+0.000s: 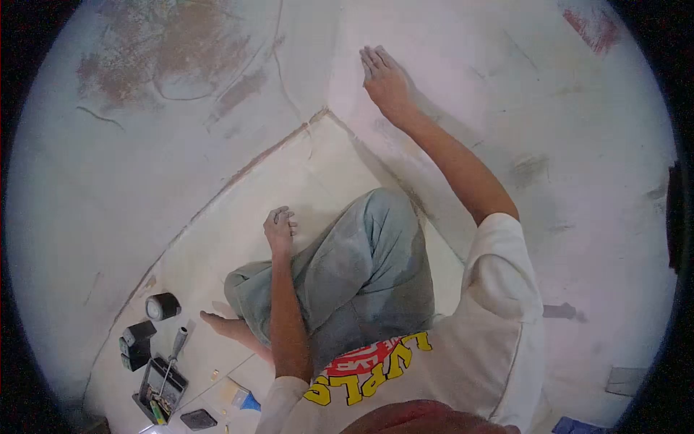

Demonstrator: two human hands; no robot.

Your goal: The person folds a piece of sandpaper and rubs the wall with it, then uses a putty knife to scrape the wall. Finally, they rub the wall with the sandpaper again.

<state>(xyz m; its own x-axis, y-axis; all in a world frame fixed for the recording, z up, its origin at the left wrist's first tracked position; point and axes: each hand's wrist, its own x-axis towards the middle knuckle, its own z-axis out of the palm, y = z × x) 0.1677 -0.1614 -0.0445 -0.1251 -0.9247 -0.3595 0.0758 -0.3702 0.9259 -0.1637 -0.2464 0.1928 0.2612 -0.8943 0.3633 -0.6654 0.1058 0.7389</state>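
My right hand [385,83] reaches up and rests against the pale wall [448,79] just right of the corner. Its dusty fingers lie along the surface, close together; whether anything thin is under the palm is hidden. My left hand [280,228] hangs above the floor [318,170], near my bent knee. Its grey-dusted fingers are loosely bent and apart, with nothing visible in them. I sit cross-legged in grey trousers [347,267], close to the corner where the two walls meet the floor.
At lower left lie a black cylinder [163,307], dark blocks [137,346], a black tray [178,383] with a screwdriver [173,347] across it, a brush with blue handle [242,396] and a dark flat pad [199,419]. The left wall [173,50] has brown patches and cracks.
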